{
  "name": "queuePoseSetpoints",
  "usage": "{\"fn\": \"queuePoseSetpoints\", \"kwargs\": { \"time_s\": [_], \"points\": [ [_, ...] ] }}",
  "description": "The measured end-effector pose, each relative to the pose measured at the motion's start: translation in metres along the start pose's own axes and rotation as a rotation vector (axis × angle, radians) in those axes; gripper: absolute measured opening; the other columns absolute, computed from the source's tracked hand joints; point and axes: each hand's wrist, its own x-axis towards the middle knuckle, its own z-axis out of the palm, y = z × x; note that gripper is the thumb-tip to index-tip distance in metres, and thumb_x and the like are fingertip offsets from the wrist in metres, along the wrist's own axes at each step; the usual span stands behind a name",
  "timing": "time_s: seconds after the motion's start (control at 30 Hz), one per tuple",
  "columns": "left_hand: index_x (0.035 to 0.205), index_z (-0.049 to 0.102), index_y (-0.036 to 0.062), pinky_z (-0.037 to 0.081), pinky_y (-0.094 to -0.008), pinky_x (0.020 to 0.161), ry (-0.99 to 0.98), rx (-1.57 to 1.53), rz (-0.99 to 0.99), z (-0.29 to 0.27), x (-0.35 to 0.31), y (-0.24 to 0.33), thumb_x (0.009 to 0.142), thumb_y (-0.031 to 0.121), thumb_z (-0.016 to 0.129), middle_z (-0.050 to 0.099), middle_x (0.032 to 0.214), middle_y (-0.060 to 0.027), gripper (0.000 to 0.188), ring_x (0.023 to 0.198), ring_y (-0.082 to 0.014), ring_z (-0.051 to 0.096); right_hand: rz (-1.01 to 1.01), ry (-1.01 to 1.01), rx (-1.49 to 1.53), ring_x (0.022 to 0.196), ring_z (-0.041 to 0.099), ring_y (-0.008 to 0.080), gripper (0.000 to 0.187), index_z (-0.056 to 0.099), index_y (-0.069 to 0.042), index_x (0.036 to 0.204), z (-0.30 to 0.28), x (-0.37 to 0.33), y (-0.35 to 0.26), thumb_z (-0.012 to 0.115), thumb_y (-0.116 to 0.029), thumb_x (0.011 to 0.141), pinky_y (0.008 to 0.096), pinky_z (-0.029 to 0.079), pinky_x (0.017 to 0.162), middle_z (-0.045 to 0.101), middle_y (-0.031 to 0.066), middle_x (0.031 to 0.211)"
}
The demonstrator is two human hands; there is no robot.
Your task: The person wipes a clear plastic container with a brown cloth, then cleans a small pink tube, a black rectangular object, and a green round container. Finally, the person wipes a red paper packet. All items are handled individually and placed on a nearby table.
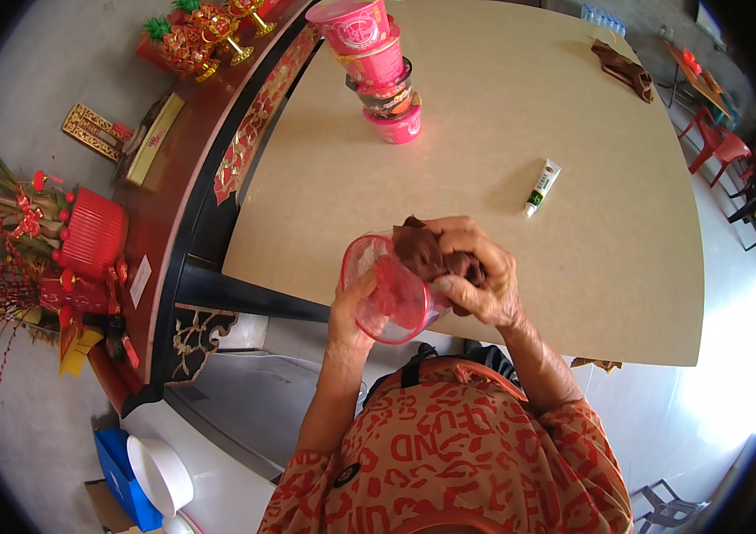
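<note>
A clear plastic container with a red rim is held in my left hand, its mouth tilted toward me and the thumb over the edge. My right hand grips a crumpled brown cloth against the container's outer side. Both are above the near edge of the beige table. Farther off on the table lies a white and green tube. A stack of pink and dark tubs stands at the far left of the table.
Another brown cloth lies at the far right of the table. On the left, a dark red cabinet carries a red pot and gold ornaments. A white basin stands at the lower left. Red chairs stand at the right.
</note>
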Motion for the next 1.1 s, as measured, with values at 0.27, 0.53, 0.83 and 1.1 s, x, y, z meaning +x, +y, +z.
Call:
{"fn": "queuePoseSetpoints", "kwargs": {
  "time_s": [0.27,0.53,0.83,1.1],
  "points": [
    [0.130,0.042,0.0020,0.047,-0.0360,0.094,-0.073,0.107,-0.009,-0.005,0.005,0.002,0.083,0.015,0.067,0.055,0.120,-0.0122,0.054,0.111,-0.0217,0.055,0.028,-0.016,0.018,0.116,0.051,0.0326,0.022,0.055,-0.003,0.093,-0.001,-0.023,-0.008,0.069,-0.013,0.080,0.0394,0.040,0.095,0.052,0.0170,0.120],
    [0.140,0.029,0.0055,0.043,-0.0345,0.096,-0.135,0.348,-0.012,0.002,0.000,0.007,0.068,0.013,0.080,0.056,0.117,-0.0098,0.088,0.109,-0.0209,0.054,0.208,-0.214,0.081,0.088,0.054,0.0182,0.019,0.056,-0.001,0.097,-0.016,0.011,-0.009,0.059,-0.011,0.081,0.0304,0.044,0.079,0.058,0.0111,0.107],
    [0.144,0.020,0.0106,0.042,-0.0417,0.099,-0.052,0.410,-0.020,0.006,0.006,0.021,0.071,0.016,0.075,0.048,0.127,-0.0151,0.091,0.118,-0.0273,0.050,0.498,-0.067,-0.065,0.075,0.055,0.0132,0.035,0.057,-0.003,0.100,-0.006,0.019,-0.018,0.072,-0.017,0.072,0.0290,0.047,0.069,0.059,0.0057,0.080],
    [0.141,0.030,0.0092,0.039,-0.0469,0.103,0.020,0.075,0.070,0.021,-0.002,-0.028,0.088,0.036,0.061,0.042,0.138,-0.0111,0.067,0.127,-0.0259,0.041,0.388,0.393,-0.167,0.075,0.051,0.0136,0.032,0.052,-0.003,0.099,0.024,-0.006,0.009,0.068,-0.007,0.072,0.0264,0.045,0.067,0.059,0.0086,0.092]
  ]
}}
